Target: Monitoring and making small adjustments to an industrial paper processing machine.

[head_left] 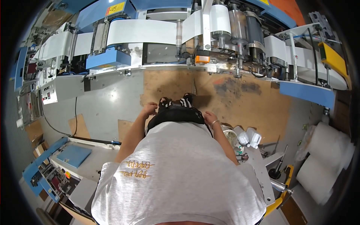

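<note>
My left hand [150, 108] hangs beside my left hip, its fingers loosely bent and apart, with nothing seen in it. On the other side, my right hand [210, 117] hangs by my right hip, a band around its wrist. Its fingers also look loose, and no object shows in them. Between the hands is a black waist pouch or bundled dark cloth [175, 115]. Ahead of me stands a long roller machine with a white paper web [144, 31] running across it. Neither hand touches the machine.
A white bucket [228, 134] and white plastic bottles [253, 137] stand to my right, by a grey machine frame [258, 168]. Farther right lie large wrapped white rolls [322, 161]. Brown board [247, 105] covers the floor ahead. Behind left is another machine with a blue panel [74, 156].
</note>
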Available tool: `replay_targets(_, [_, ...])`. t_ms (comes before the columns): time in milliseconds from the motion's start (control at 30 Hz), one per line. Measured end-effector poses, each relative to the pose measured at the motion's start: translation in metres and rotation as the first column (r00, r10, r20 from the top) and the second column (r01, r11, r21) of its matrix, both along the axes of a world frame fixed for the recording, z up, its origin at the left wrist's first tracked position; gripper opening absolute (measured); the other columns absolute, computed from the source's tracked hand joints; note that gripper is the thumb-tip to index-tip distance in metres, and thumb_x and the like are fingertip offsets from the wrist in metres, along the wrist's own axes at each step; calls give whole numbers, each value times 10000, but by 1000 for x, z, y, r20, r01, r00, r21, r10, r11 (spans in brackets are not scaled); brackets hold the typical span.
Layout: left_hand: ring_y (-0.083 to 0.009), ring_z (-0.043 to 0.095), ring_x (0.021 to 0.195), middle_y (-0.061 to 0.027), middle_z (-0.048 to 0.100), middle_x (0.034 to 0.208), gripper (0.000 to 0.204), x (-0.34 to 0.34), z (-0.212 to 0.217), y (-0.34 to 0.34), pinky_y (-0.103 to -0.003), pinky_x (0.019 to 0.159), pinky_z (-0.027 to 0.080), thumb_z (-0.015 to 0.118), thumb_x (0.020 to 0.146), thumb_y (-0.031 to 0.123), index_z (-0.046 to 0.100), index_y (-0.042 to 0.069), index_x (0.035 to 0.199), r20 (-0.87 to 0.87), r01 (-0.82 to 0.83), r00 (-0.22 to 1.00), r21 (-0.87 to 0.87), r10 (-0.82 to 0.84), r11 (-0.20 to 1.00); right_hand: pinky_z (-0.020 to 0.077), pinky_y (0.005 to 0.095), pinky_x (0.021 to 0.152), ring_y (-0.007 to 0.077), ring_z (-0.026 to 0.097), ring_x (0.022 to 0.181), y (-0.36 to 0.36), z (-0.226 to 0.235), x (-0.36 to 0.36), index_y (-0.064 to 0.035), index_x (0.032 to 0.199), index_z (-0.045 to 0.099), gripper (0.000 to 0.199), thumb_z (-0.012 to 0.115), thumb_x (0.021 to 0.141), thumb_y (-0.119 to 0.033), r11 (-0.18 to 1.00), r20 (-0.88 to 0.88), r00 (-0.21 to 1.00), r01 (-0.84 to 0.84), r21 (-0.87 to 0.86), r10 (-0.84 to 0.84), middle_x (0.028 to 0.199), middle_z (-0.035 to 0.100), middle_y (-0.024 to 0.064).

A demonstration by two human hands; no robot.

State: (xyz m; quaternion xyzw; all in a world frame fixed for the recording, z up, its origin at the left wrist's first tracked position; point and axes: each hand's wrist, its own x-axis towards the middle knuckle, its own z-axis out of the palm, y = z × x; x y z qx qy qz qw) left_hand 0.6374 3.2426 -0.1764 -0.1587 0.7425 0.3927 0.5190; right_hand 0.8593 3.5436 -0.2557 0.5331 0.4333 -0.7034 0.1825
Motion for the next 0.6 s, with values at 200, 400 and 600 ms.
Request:
replay_targets(200, [-159, 503, 457, -93, 508, 632, 293, -1, -10, -32, -252, 389, 413, 475, 675, 42, 517, 5, 962, -19, 21, 1000, 73, -19, 997, 465, 289, 475, 201, 533, 558, -19, 3, 2, -28, 1060, 452, 361, 493, 704, -75, 998, 43, 997, 59, -9, -58, 733, 531, 97])
replay_targets(400, [-172, 534, 459, -88, 509, 617, 298, -14, -13, -57, -241, 378, 418, 480, 669, 31, 506, -9, 962, 40, -62, 998, 101, 58, 993, 430, 253, 437, 178, 538, 555, -46, 7, -1, -10, 1030, 477, 347, 506, 688, -59, 997, 8, 999, 40, 62, -41, 713, 539, 97])
replay_targets(600, [-187, 566, 484, -90, 519, 609, 300, -24, -27, -81, -241, 383, 429, 481, 669, 28, 500, 3, 968, 90, -17, 996, 81, 10, 997, 416, 242, 445, 142, 509, 525, -65, 26, -10, -3, 1025, 483, 358, 516, 670, -31, 985, 2, 999, -47, 168, 47, 676, 528, 71])
